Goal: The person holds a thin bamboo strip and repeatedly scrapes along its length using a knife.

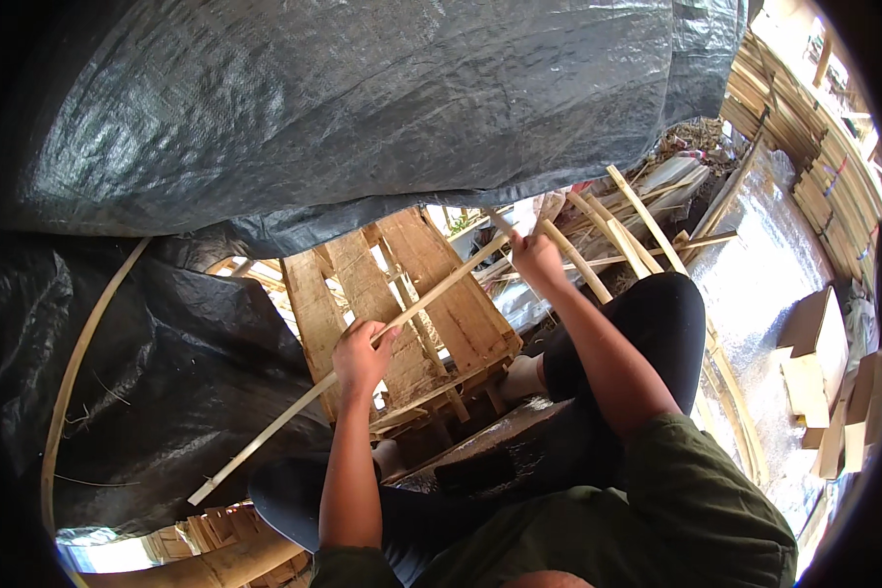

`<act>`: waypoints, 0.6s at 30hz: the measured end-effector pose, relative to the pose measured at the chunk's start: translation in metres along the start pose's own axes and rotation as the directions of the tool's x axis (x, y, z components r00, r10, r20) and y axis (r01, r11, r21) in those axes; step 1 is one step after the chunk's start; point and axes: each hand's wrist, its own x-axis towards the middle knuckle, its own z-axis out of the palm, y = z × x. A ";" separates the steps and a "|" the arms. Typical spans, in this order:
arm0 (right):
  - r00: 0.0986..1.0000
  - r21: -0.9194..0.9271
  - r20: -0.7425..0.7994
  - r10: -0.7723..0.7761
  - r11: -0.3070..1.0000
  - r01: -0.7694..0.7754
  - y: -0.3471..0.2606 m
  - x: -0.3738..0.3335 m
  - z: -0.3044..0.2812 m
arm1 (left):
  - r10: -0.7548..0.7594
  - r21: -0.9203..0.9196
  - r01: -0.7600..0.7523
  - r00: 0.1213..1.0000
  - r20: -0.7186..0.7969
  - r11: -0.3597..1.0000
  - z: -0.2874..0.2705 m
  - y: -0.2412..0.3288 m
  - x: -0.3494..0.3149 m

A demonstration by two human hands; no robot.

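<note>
My left hand (362, 359) is closed around the middle of a long, pale bamboo strip (274, 423). The strip runs slantwise, from low on the left up toward my right hand. My right hand (539, 261) is closed on a knife; its narrow grey blade (501, 223) points up and left, across the strip's upper end. The handle is hidden in the fist. Whether blade and strip touch, I cannot tell. Beneath the strip is a slatted wooden pallet or bench (441, 279), with gaps between its rough boards.
Black tarpaulin (382, 108) hangs across the top, and more dark sheeting (167, 382) covers the left. A curved strip (80, 363) lies at far left. Several loose strips (647, 220) lean at my right knee. Cardboard boxes (818, 338) and stacked slats (823, 186) stand farther right.
</note>
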 end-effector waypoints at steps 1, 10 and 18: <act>1.000 0.003 -0.013 -0.002 1.000 0.002 0.005 -0.007 0.007 | -0.004 -0.015 0.004 1.000 -0.003 1.000 0.000 0.003 0.001; 0.994 -0.036 -0.014 -0.105 0.994 0.104 0.011 -0.002 0.017 | -0.001 0.039 0.001 1.000 0.005 0.999 -0.009 0.001 0.000; 0.998 -0.070 0.070 0.010 0.998 -0.005 0.003 0.002 0.004 | -0.001 0.018 0.001 1.000 0.014 1.000 -0.006 0.001 -0.004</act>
